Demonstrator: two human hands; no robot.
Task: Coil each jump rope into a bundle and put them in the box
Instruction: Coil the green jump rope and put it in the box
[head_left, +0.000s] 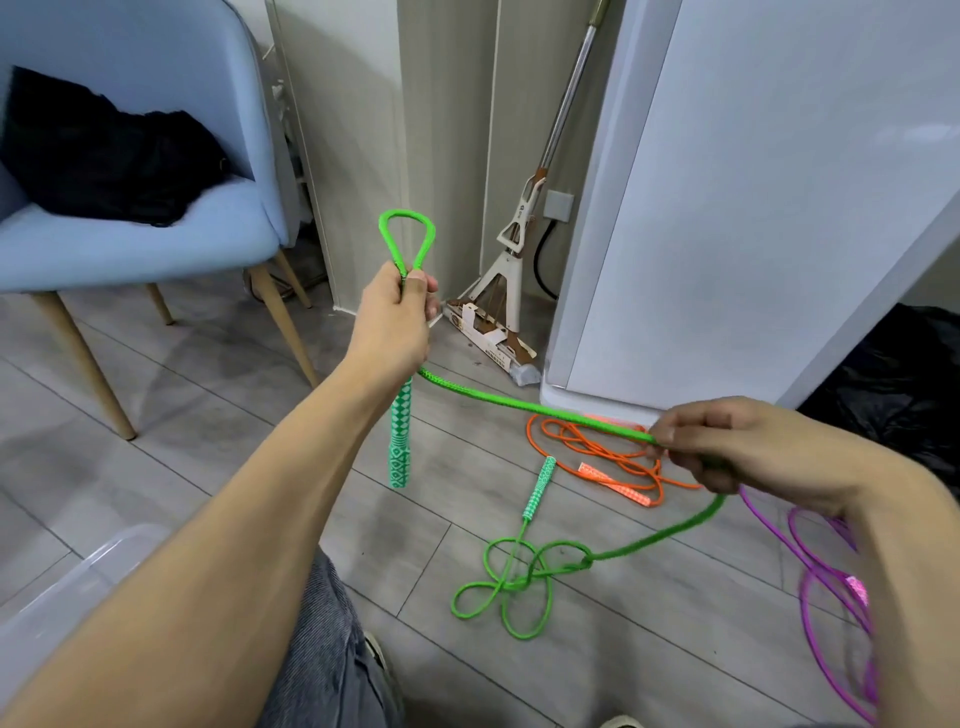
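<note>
My left hand (395, 317) grips the green jump rope (524, 405) near one patterned green handle (400, 441), which hangs below my fist. A short loop of the rope (407, 239) stands up above that hand. The rope runs right to my right hand (727, 447), which pinches it, then drops to a tangle of loops (514, 582) on the floor beside the second green handle (539, 488). An orange jump rope (602, 452) lies loose on the floor behind. A purple jump rope (826, 587) lies at the right, partly hidden by my right arm. A clear plastic box (78, 577) sits at the lower left.
A blue chair (156, 228) with a black garment on its seat stands at the left. A mop (509, 270) leans in the corner by a white cabinet (727, 234). A black bag (893, 379) lies at the right. My trouser leg (322, 649) and shoe are at the bottom.
</note>
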